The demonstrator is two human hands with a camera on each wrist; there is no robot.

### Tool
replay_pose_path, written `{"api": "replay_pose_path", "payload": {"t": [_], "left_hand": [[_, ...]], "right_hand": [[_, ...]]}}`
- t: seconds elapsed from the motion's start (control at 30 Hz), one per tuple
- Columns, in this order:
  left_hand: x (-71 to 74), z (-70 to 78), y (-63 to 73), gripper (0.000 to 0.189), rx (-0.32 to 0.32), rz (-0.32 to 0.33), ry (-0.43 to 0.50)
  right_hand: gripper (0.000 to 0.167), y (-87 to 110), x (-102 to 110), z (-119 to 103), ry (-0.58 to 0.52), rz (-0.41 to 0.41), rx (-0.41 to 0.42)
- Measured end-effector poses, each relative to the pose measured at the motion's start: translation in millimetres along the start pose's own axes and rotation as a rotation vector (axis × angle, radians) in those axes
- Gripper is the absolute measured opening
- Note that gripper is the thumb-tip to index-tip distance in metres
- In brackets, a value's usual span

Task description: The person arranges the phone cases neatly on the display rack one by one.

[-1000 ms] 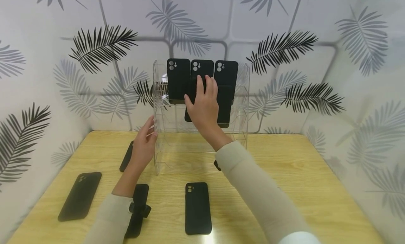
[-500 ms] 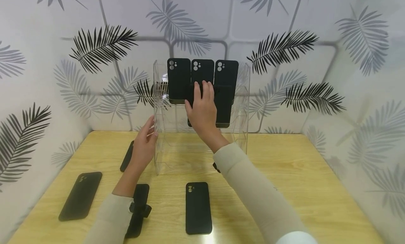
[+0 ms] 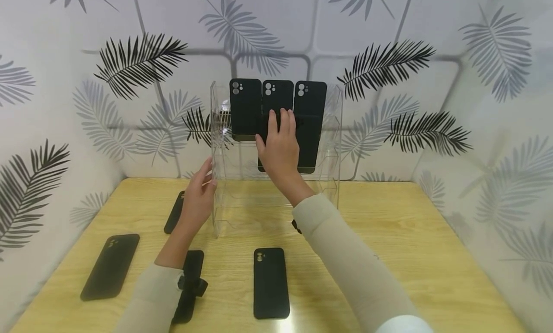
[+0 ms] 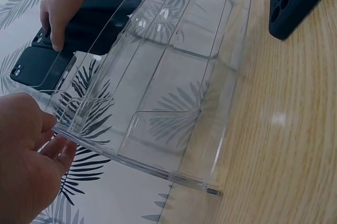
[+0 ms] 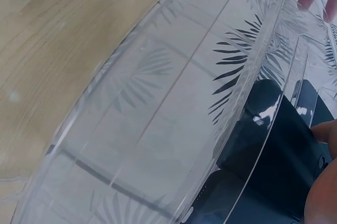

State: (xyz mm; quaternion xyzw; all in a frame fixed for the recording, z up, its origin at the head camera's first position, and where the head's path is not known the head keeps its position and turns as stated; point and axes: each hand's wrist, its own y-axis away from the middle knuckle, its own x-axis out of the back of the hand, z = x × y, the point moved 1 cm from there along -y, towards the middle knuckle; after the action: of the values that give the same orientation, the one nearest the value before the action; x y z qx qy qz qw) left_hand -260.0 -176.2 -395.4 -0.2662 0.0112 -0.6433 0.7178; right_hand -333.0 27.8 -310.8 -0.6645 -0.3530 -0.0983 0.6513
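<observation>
A clear acrylic tiered rack [image 3: 218, 203] stands at the back of the table. My left hand [image 3: 198, 198] grips the front edge of its left side panel; in the left wrist view the fingers curl at that edge. My right hand [image 3: 280, 148] holds a black phone case [image 3: 263, 129] in the second tier, thumb on its left side and fingers over its upper part. Most of that case is hidden by the hand. To its right sits another phone case [image 3: 308, 146] in the same tier. Behind, the top tier bears three upright cases, among them the left one [image 3: 245, 107].
More black phone cases lie on the wooden table [image 3: 389, 256]: one at far left [image 3: 110, 266], one beside the rack [image 3: 174, 214], one partly under the left forearm [image 3: 190, 290], and a front-middle case [image 3: 271, 282]. A leaf-patterned wall [image 3: 367, 30] closes off the back.
My right hand has lowered a little with its phone case, whose bottom edge now sits about level with the neighbouring case. My left hand has stayed on the rack's side.
</observation>
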Motion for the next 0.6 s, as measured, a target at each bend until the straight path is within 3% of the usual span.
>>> {"api": "replay_pose_path", "payload": {"t": [0.3,0.6], "left_hand": [[0.3,-1.4,-0.1,0.059,-0.007,0.002,-0.008],[-1.4,-1.3,-1.0,0.059,-0.002,0.011,-0.015]], "right_hand": [[0.065,1.0,-2.2,-2.6,0.002,0.004,0.026],[0.066,0.3,-0.3,1.8,0.026,0.003,-0.007]]}}
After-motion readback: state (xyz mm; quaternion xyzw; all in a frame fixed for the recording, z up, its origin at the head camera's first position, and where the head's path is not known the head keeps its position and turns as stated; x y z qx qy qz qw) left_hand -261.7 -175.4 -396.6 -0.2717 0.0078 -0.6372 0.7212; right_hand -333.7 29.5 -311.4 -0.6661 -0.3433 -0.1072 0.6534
